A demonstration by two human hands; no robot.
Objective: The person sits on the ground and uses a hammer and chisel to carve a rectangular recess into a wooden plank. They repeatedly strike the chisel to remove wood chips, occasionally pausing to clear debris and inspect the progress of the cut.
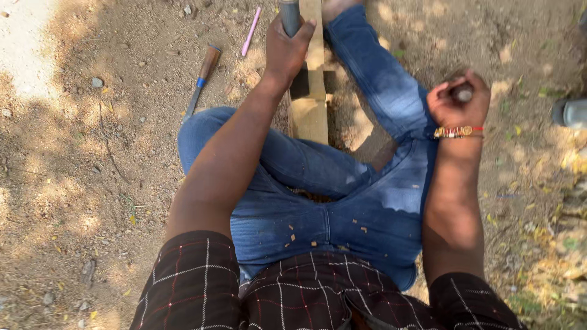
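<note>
I sit on bare dirt in blue jeans with a pale wooden plank (310, 110) lying between my legs. My left hand (286, 50) is wrapped around a grey tool handle (290, 15) held upright over the plank. My right hand (458, 101) is raised to the right, fist closed on a dark handle (463, 93) whose rounded end shows between the fingers; the rest of that tool is hidden. A red and gold thread band circles my right wrist.
A chisel with a brown handle and blue collar (202, 76) lies on the dirt to the left. A pink pencil (251, 30) lies near the top. A grey object (570, 112) sits at the right edge. Wood chips dot my jeans.
</note>
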